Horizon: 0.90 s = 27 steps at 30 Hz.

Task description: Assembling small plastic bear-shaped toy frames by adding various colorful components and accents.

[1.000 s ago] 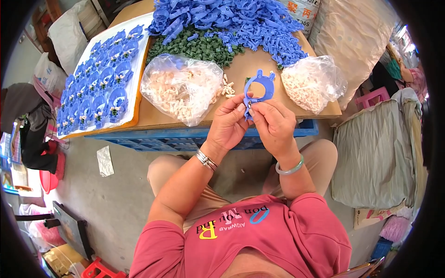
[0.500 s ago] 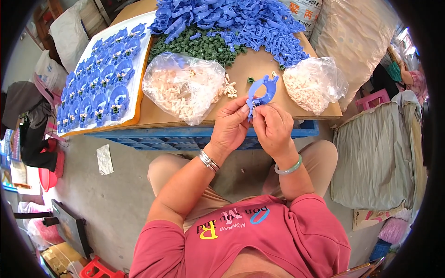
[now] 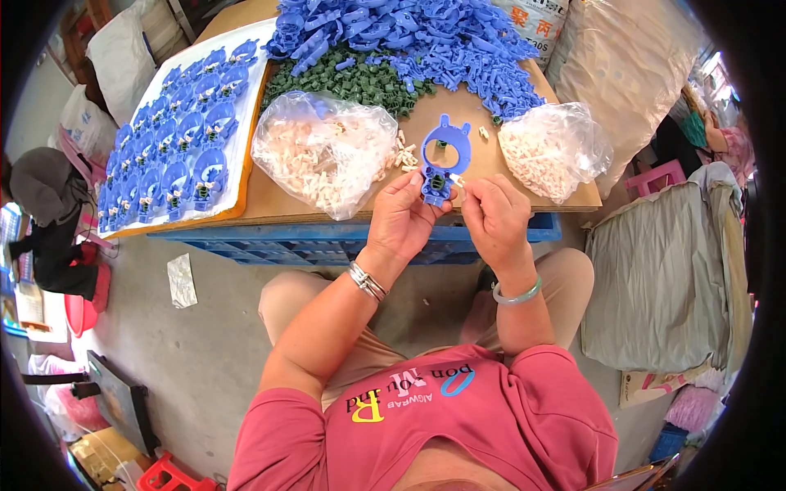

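Note:
Between the fingers of my left hand (image 3: 403, 214) is a blue plastic frame (image 3: 445, 151) with a round opening and two small ears on top. A dark green piece sits in its lower part. My right hand (image 3: 496, 214) pinches a small cream plastic piece (image 3: 457, 179) against the right side of that lower part. Whether the piece is seated in the frame I cannot tell. Nearest to my hands are a clear bag of cream pieces (image 3: 323, 155) on the left and another bag of cream pieces (image 3: 550, 155) on the right.
At the left, a white tray (image 3: 255, 39) with an orange edge holds rows of blue frames. Heaps of blue parts (image 3: 393, 37) and green parts (image 3: 344, 78) cover the back of the cardboard-topped table (image 3: 491, 184). A blue crate (image 3: 270, 245) is below; large sacks (image 3: 626, 65) stand at the right.
My left hand has turned the blue frame upright and face-on. My right hand has drawn slightly right, and the cream piece now shows between its fingertips and the frame.

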{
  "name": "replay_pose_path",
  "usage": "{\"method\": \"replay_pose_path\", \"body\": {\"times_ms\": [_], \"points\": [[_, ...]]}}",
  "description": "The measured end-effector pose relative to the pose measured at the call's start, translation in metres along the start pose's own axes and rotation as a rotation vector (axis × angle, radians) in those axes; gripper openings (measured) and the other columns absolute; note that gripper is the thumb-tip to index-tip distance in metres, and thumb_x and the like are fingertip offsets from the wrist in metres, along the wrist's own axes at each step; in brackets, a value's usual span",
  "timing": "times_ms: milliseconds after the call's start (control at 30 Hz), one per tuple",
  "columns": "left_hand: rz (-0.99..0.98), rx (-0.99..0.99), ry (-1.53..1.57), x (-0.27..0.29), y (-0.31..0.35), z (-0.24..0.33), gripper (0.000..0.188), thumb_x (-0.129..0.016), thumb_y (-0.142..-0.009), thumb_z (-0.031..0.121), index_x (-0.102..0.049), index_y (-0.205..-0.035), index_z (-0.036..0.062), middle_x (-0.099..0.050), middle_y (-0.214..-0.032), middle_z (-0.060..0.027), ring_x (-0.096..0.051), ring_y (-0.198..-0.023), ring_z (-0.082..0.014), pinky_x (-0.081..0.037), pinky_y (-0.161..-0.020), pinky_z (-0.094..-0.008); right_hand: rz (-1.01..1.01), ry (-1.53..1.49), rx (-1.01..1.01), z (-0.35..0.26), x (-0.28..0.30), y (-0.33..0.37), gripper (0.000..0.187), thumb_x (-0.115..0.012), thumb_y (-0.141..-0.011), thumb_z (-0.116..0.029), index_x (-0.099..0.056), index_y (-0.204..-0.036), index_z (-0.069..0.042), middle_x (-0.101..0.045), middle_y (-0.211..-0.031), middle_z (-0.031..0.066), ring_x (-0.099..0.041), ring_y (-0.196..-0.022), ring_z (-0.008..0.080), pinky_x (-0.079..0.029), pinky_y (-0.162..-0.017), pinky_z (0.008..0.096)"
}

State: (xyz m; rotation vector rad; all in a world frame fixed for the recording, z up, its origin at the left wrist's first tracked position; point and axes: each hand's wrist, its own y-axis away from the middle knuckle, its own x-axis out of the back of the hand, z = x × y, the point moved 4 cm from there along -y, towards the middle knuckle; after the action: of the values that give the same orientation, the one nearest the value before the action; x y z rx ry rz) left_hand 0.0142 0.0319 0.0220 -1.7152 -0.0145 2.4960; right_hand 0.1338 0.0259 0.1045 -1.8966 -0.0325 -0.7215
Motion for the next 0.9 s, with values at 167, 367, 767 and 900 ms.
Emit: {"method": "replay_pose_path", "body": {"times_ms": [167,367,767,900], "points": [[-0.041,-0.004,-0.025,-0.0008,-0.0002,-0.0009,0.025,-0.044,-0.088,0.010,-0.050,-0.106,-0.0057,-0.059,-0.094,-0.0142,-0.059,-0.080,-0.0239,-0.050,-0.064,-0.0322,-0.117,0.051,0.004,-0.0032,-0.0014,-0.0027,0.010,-0.060,-0.067,0.002,-0.053,-0.074,-0.002,-0.052,-0.064,0.0089,-0.051,-0.053,0.0256,-0.041,-0.046,0.0340],[-0.015,-0.024,-0.110,-0.0032,0.0011,-0.0015,0.025,-0.044,-0.088,0.010,-0.052,-0.106,-0.0051,-0.060,-0.092,-0.0123,-0.059,-0.077,-0.0198,-0.050,-0.064,-0.0316,-0.112,0.076,-0.024,-0.0014,-0.0039,-0.0008,0.010,-0.059,-0.068,0.002,-0.052,-0.073,-0.002,-0.051,-0.064,0.0092,-0.051,-0.053,0.0263,-0.041,-0.047,0.0347],[-0.047,0.002,-0.104,-0.0041,0.0006,0.0000,0.025,-0.045,-0.088,0.009,-0.052,-0.108,-0.0046,-0.060,-0.094,-0.0120,-0.059,-0.079,-0.0188,-0.050,-0.066,-0.0310,-0.038,0.032,-0.107,0.0006,-0.0046,0.0022,0.011,-0.060,-0.068,0.004,-0.054,-0.073,-0.002,-0.053,-0.064,0.0102,-0.054,-0.055,0.0272,-0.042,-0.047,0.0339],[-0.106,-0.024,-0.123,-0.0052,0.0007,0.0001,0.026,-0.046,-0.088,0.010,-0.052,-0.109,-0.0044,-0.060,-0.096,-0.0121,-0.058,-0.081,-0.0186,-0.049,-0.069,-0.0314,-0.007,-0.027,-0.179,-0.0004,-0.0039,0.0030,0.010,-0.060,-0.068,0.003,-0.053,-0.073,-0.002,-0.053,-0.063,0.0101,-0.054,-0.054,0.0271,-0.042,-0.046,0.0339]]}}
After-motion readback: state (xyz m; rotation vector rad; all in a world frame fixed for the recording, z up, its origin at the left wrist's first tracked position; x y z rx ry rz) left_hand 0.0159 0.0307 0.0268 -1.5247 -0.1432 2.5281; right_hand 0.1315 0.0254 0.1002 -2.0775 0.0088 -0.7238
